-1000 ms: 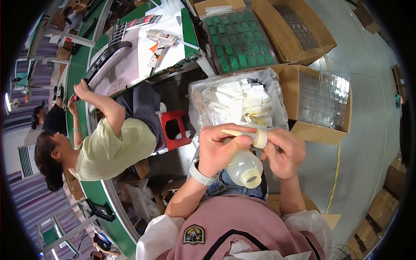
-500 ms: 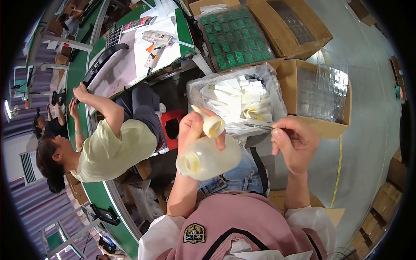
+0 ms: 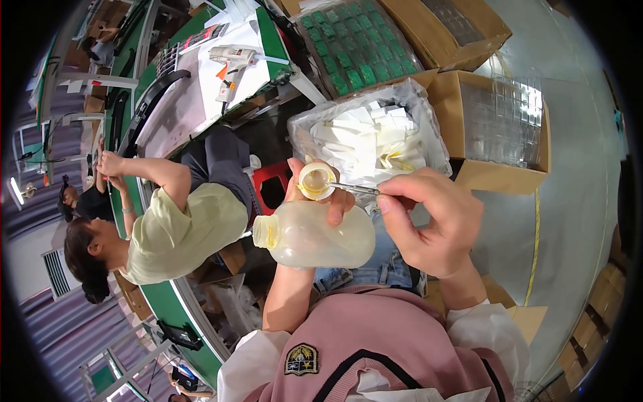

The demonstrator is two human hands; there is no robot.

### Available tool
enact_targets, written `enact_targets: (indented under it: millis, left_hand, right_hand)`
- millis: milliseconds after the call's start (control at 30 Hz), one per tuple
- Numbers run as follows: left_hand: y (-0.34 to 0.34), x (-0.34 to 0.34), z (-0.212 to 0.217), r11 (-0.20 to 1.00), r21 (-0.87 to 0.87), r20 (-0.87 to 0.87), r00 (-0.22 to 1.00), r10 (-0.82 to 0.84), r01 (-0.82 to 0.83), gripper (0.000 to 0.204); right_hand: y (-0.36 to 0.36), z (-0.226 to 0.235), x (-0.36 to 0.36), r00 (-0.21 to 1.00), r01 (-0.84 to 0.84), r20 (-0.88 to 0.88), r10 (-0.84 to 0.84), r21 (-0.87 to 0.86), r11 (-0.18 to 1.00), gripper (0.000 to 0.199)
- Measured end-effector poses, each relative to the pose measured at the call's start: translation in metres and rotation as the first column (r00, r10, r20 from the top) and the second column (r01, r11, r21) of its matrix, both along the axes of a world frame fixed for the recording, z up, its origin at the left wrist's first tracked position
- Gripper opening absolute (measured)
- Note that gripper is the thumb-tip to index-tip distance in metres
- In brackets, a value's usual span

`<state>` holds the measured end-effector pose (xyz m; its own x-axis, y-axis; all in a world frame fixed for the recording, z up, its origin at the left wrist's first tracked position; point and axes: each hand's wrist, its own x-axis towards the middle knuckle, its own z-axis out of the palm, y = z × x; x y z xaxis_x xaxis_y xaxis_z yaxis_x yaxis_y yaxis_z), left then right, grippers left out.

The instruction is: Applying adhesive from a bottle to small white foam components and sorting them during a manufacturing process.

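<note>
My left hand (image 3: 340, 206) is closed around a translucent, squeezable-looking plastic bottle (image 3: 325, 240) and its pale cap (image 3: 316, 182) together. The bottle lies on its side with its open neck to the left, and yellowish residue marks the neck. Just above it, the cap's hollow side faces up toward me, with yellow residue on the rim. Between thumb and fingers, my right hand (image 3: 435, 224) grips thin metal tweezers (image 3: 360, 189). Their tips reach into the cap's opening; whether they pinch anything there is too small to tell.
Beyond my hands stands a plastic-lined bin (image 3: 301, 144) of white paper strips. Cardboard boxes with clear trays (image 3: 499, 127) and a tray of green pieces (image 3: 362, 53) flank it. At left, a seated co-worker (image 3: 187, 228) works by a green bench holding a glue gun (image 3: 231, 60).
My right hand has moved left, bringing the tweezers' tips into the cap. The cap has turned its opening toward me, and the bottle's neck has swung left. The co-worker's hands have shifted left.
</note>
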<state>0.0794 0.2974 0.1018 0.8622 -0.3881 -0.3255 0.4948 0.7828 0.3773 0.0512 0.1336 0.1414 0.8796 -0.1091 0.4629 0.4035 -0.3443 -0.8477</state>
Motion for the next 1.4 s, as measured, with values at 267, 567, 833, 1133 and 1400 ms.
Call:
enact_targets:
  millis: [267, 567, 833, 1133, 1400]
  left_hand:
    - [-0.001, 0.007, 0.009, 0.874, 0.487, 0.341, 0.921, -0.189, -0.001, 0.032]
    - [-0.007, 0.009, 0.019, 0.112, 0.667, 0.605, 0.448, -0.658, -0.737, 0.013]
    - [-0.006, -0.004, 0.027, -0.001, 0.574, 0.534, 0.375, -0.758, -0.819, 0.022]
    - [-0.002, -0.009, 0.028, -0.013, 0.534, 0.514, 0.337, -0.789, -0.845, 0.028]
    - [-0.001, -0.009, 0.032, -0.034, 0.482, 0.449, 0.28, -0.848, -0.875, 0.027]
  right_hand:
    - [-0.005, -0.005, 0.0, 0.999, -0.033, -0.02, 0.032, -0.053, 0.998, 0.012]
    - [-0.017, -0.004, -0.014, 0.998, 0.042, -0.051, -0.025, 0.366, 0.93, 0.008]
    - [-0.002, -0.004, -0.021, 0.999, 0.029, 0.027, -0.038, 0.274, 0.961, 0.014]
    - [-0.002, -0.003, -0.026, 0.999, 0.012, 0.049, -0.023, 0.225, 0.974, 0.012]
    - [-0.001, -0.006, -0.027, 0.998, 0.037, 0.053, -0.047, 0.178, 0.983, 0.013]
